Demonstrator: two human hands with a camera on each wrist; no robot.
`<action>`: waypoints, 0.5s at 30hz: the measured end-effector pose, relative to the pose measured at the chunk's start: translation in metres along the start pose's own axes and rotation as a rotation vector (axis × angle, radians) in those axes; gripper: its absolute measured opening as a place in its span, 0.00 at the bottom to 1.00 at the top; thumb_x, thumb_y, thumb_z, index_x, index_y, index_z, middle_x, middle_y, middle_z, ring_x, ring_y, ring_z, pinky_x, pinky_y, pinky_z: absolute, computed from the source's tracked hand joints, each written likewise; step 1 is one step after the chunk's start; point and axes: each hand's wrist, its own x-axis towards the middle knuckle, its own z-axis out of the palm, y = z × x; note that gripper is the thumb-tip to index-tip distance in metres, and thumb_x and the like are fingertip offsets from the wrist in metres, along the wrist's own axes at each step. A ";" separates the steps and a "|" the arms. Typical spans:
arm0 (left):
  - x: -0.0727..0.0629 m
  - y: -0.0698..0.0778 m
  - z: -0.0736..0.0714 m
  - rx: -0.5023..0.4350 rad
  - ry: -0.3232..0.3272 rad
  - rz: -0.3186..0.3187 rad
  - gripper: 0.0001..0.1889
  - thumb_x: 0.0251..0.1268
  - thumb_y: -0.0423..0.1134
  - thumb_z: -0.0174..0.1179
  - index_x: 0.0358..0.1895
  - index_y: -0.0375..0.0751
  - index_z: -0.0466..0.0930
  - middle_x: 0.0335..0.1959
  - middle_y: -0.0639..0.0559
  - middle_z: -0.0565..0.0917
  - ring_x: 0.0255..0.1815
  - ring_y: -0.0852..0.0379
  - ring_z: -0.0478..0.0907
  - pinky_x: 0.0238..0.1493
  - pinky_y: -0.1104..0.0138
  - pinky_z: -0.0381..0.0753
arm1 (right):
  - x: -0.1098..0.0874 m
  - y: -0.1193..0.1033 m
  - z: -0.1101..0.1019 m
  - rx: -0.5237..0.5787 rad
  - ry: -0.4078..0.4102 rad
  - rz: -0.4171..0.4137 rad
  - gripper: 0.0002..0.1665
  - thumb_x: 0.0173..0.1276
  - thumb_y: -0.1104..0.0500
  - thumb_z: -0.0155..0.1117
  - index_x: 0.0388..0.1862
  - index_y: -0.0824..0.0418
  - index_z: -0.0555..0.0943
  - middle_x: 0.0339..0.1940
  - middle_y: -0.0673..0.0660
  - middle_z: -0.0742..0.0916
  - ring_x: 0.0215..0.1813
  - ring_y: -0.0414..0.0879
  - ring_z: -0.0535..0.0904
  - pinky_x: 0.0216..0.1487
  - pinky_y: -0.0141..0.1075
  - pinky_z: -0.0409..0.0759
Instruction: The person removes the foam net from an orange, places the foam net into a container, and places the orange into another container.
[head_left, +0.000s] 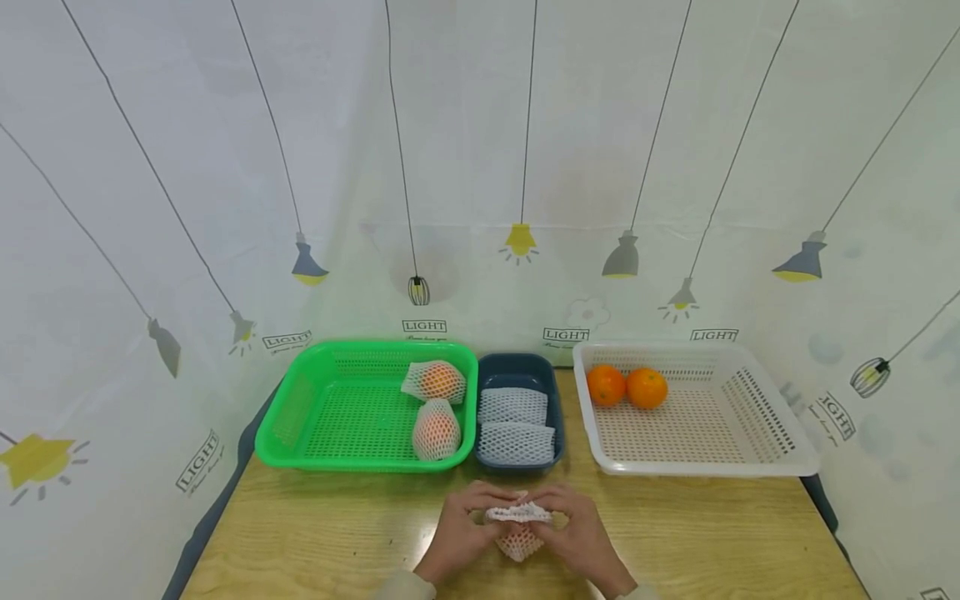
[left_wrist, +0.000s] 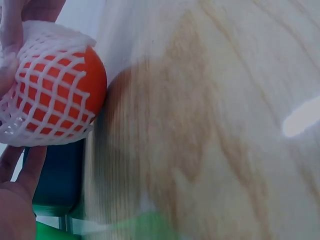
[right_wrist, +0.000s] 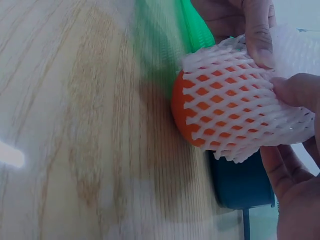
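A pale backdrop (head_left: pixel 480 150) printed with hanging lamps rises behind a wood-grained surface (head_left: pixel 337 525). Low over that surface, the left grip (head_left: pixel 463 529) and right grip (head_left: pixel 573 533) face each other, fingers and thumbs both pinching one foam net (right_wrist: pixel 230 105). The orange (right_wrist: pixel 181 110) sits inside the net between the two grips, one bare end poking out on the side toward the surface; whether it touches the wood I cannot tell.

Beyond the grips and to their left stands a green basket (head_left: pixel 360 467) with two netted fruits (head_left: pixel 435 429). Straight beyond them is a blue tray (head_left: pixel 516 371) with loose nets (head_left: pixel 516 442); beyond and to their right, a white basket (head_left: pixel 705 437) holds two bare oranges (head_left: pixel 647 388).

The step looks to be working the net along the orange, though which way the pictures leave unclear. To do it well, spread the mesh evenly from both sides with the thumbs, shift each side a little in turn, and let the surface back up the fruit. Hauling on single strands could tear the foam, and the uncovered end could slip out and roll.
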 end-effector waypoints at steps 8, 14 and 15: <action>-0.001 -0.005 -0.001 -0.069 -0.074 -0.093 0.29 0.54 0.47 0.76 0.63 0.53 0.83 0.61 0.57 0.84 0.64 0.56 0.79 0.66 0.66 0.79 | 0.001 0.000 -0.002 -0.101 -0.041 0.081 0.17 0.62 0.55 0.78 0.51 0.47 0.89 0.55 0.45 0.89 0.58 0.42 0.81 0.60 0.42 0.80; -0.005 -0.014 -0.004 -0.097 -0.169 -0.161 0.36 0.53 0.46 0.78 0.68 0.56 0.77 0.69 0.55 0.77 0.72 0.56 0.72 0.70 0.70 0.74 | -0.004 0.006 -0.001 -0.056 -0.132 0.188 0.23 0.65 0.47 0.75 0.59 0.42 0.85 0.66 0.46 0.84 0.69 0.47 0.78 0.69 0.42 0.77; -0.006 -0.014 -0.005 -0.111 -0.180 -0.160 0.35 0.53 0.45 0.78 0.68 0.56 0.78 0.69 0.55 0.77 0.72 0.56 0.72 0.70 0.70 0.73 | -0.005 0.007 0.000 -0.048 -0.137 0.196 0.23 0.66 0.47 0.75 0.60 0.43 0.85 0.66 0.46 0.84 0.68 0.46 0.79 0.66 0.38 0.79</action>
